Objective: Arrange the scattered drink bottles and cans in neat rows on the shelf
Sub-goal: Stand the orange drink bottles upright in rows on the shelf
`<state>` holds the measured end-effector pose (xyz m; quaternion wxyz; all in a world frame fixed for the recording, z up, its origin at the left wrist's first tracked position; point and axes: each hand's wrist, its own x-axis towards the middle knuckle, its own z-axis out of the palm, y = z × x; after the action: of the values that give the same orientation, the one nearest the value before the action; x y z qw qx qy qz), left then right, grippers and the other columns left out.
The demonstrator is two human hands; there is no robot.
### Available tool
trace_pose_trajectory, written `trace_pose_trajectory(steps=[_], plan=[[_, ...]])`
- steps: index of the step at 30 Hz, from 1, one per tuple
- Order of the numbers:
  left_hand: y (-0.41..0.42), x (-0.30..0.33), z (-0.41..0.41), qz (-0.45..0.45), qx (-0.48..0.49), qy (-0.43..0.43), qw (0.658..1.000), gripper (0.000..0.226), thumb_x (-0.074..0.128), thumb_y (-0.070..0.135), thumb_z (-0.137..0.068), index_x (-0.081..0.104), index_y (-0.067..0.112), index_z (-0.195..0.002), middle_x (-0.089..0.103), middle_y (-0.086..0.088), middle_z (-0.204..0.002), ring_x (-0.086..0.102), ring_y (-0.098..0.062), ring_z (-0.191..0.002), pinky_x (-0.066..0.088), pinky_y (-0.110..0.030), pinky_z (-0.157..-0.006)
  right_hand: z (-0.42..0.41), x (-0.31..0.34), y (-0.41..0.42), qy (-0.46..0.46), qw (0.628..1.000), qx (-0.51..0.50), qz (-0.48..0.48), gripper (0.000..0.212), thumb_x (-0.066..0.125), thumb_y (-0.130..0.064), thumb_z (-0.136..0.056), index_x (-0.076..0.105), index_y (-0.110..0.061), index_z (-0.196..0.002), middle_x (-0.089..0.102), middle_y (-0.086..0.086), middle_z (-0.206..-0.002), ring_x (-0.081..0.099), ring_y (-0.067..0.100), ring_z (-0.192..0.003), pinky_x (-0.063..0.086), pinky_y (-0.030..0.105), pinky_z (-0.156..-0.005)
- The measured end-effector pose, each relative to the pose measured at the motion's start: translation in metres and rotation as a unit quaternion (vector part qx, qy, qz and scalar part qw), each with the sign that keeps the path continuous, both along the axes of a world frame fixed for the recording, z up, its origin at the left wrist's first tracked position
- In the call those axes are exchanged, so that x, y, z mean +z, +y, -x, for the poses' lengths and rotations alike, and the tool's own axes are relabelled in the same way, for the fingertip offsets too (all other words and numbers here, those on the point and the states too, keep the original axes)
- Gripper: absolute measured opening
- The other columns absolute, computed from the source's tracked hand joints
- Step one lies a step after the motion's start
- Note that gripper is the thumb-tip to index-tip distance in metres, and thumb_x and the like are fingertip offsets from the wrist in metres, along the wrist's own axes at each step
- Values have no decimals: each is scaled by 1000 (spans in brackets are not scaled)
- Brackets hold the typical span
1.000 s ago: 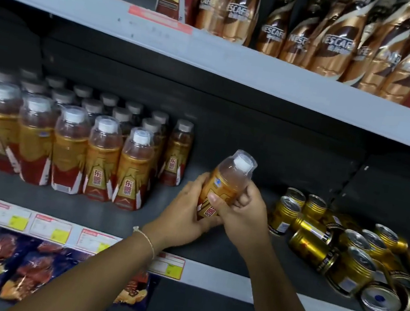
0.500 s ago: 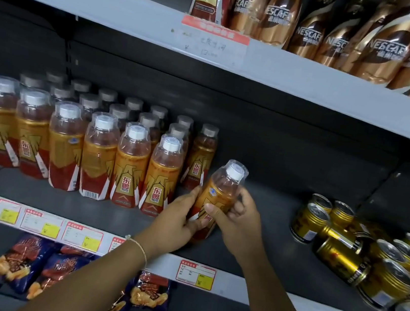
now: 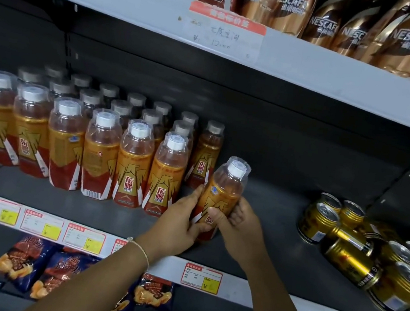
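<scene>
Far left on the grey shelf [image 3: 266, 199]: rows of orange energy-drink bottles [image 3: 67, 145], upright, white caps under clear film, several deep, front row close-packed. Below them along the shelf lip: price tags [image 3: 42, 223] with yellow patches. Underneath, on the lower level: snack packets [image 3: 27, 267], dark blue with orange print.

Just right of the front row: held bottle [image 3: 219, 197], same kind, tilted with its cap leaning right, base down near the shelf surface by the front edge; contact with the shelf not clear. Left hand [image 3: 183, 221] wrapped around its lower left side, thumb along the label, thin bracelet on the wrist. Right hand [image 3: 238, 227] curled around the lower right side, thumb across the front of the label. Both gripping the same bottle.

Further right, well apart: gold cans [image 3: 360, 248], jumbled, some upright, at least one lying on its side.

Above, on the upper shelf: brown coffee bottles [image 3: 351, 22], tightly lined up.
</scene>
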<state>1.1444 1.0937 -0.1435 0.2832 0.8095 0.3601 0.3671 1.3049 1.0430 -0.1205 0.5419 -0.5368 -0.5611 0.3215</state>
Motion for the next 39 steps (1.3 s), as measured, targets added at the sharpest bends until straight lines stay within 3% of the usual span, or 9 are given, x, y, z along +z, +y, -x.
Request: trace_pose_trajectory(steps=[4,9,12,17,20,25,32,36,39], plan=[[1,-2,1,-3,5,2,1000,92,70,30,-84,10,22,-153,43,4,-143,38,-10,-133,32,-32,-113,0,-2,3,-19,1000,-2,12,44,81,-22,-81,60,-40,-115,73,-16,-112,69,5,-105,56,26,-90],[-2,-2,1,-57,95,2,994,85,74,41,-78,33,10,-146,55,-2,-134,47,-14,-124,31,-17,-101,3,-13,8,-59,998,-28,19,43,78,-22,-83,58,-44,-114,70,-23,-110,66,-1,-105,53,26,-94],[-7,-3,1,-90,124,15,988,73,72,44,-78,45,12,-138,62,-1,-122,56,-14,-113,39,-18,-92,3,-17,12,-65,997,-36,16,42,76,-23,-84,57,-47,-112,70,-23,-110,66,-1,-106,53,27,-94],[-11,-4,3,-117,148,54,981,44,74,23,-78,61,12,-119,69,-6,-102,67,-19,-85,49,-21,-68,4,-19,22,-65,997,-49,13,40,73,-23,-87,57,-39,-121,71,-18,-111,65,-2,-106,52,27,-96],[-13,-2,3,-135,145,57,979,28,69,14,-80,66,10,-108,71,-7,-94,68,-20,-78,52,-23,-65,3,-19,29,-62,997,-54,13,44,71,-21,-90,54,-36,-127,69,-21,-114,63,-5,-108,50,24,-96],[-12,-2,3,-140,132,51,980,39,58,12,-83,59,8,-122,68,-7,-109,66,-21,-93,54,-28,-78,4,-20,40,-61,997,-51,8,41,69,-16,-91,55,-33,-127,70,-17,-115,64,-2,-109,51,29,-99],[-11,-3,1,-117,123,75,983,60,52,15,-86,37,10,-144,47,-8,-143,50,-21,-126,39,-25,-102,6,-21,55,-65,996,-53,2,45,69,-17,-90,53,-38,-127,70,-18,-114,64,-1,-109,52,28,-96],[-10,-4,1,-104,118,75,985,67,51,14,-86,28,13,-149,41,-6,-148,46,-20,-130,38,-26,-105,6,-22,61,-66,996,-51,5,47,68,-19,-90,52,-39,-130,69,-20,-115,64,-3,-109,51,24,-93],[-11,-5,1,-89,120,75,986,72,52,14,-87,19,16,-151,40,-7,-148,51,-20,-124,35,-18,-95,7,-22,64,-69,996,-49,6,47,67,-19,-91,51,-35,-132,69,-17,-116,64,-2,-109,52,26,-95]])
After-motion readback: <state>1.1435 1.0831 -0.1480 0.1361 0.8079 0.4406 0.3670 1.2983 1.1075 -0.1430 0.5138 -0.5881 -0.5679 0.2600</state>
